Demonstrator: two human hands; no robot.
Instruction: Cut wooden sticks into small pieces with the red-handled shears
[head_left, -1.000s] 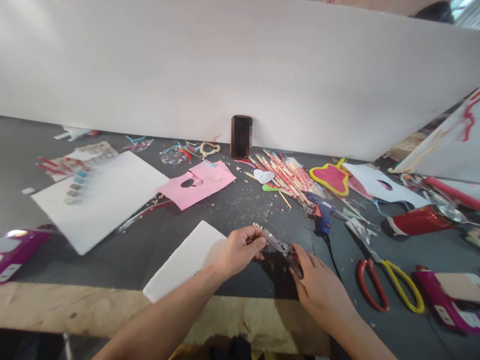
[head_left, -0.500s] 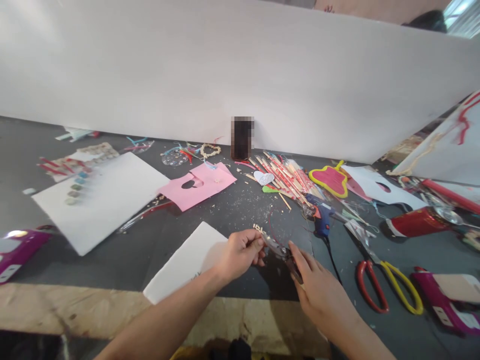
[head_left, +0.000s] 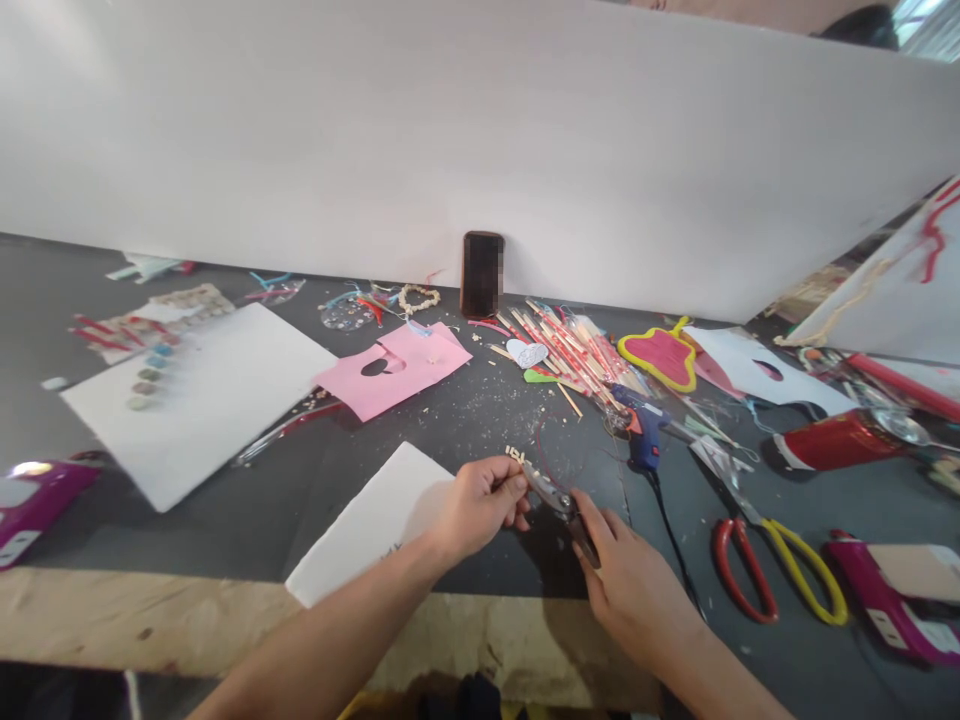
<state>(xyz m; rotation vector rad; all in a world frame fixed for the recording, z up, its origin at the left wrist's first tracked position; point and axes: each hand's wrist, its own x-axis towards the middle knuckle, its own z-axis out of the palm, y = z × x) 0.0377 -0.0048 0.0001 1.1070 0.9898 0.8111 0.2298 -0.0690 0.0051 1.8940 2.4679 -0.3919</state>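
Metal clippers [head_left: 555,497] sit in closed fingers of the right hand [head_left: 634,575], tips beside the pinched left hand [head_left: 480,507].

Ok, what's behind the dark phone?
A big white board is behind the phone. The phone covers the bit right behind it, so I can't tell if anything's hidden there.

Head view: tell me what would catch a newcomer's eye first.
Probably the big scissors, with one red and one yellow handle, on the right beyond the right hand. Next, perhaps, the dark phone upright against the white panel at the back, then the metal hand tool held front and centre, its tip by the left hand.
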